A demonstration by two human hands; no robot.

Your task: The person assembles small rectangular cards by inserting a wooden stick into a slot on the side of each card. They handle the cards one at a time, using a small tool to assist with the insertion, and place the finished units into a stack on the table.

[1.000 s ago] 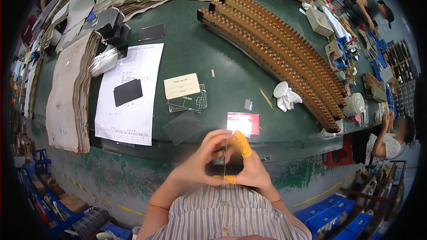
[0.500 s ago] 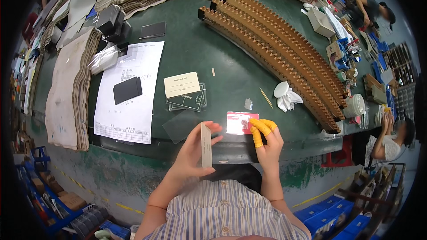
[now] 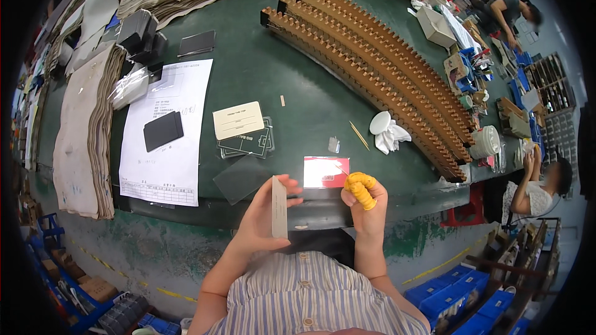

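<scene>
Since the last frame: right hand point(image 3: 367, 201) has pulled off the pink sheet point(image 3: 327, 180), fingers now curled in; whole view slid slightly left, so head turn. Left hand point(image 3: 256, 217) keeps its grip on a beige card point(image 3: 279, 208), stood on edge in front of the body, short of the table point(image 3: 236, 80). Right seems to pinch a thin pick point(image 3: 345, 172) in yellow finger cots point(image 3: 361, 188). Hands apart.

Progress, my read: mid-step. Card is up, pick looks in hand, the two don't touch. Cream card point(image 3: 239, 121) lies on dark plates point(image 3: 249, 144), clear sheet point(image 3: 242, 178) just below, all out of hand. Can't tell how many pieces are finished or left.

Hard to see: beige card is near edge-on, so its face is foreshortened and its far side hidden. Pick mostly lost behind fingers and glare on the pink sheet; its tip is unclear.
</scene>
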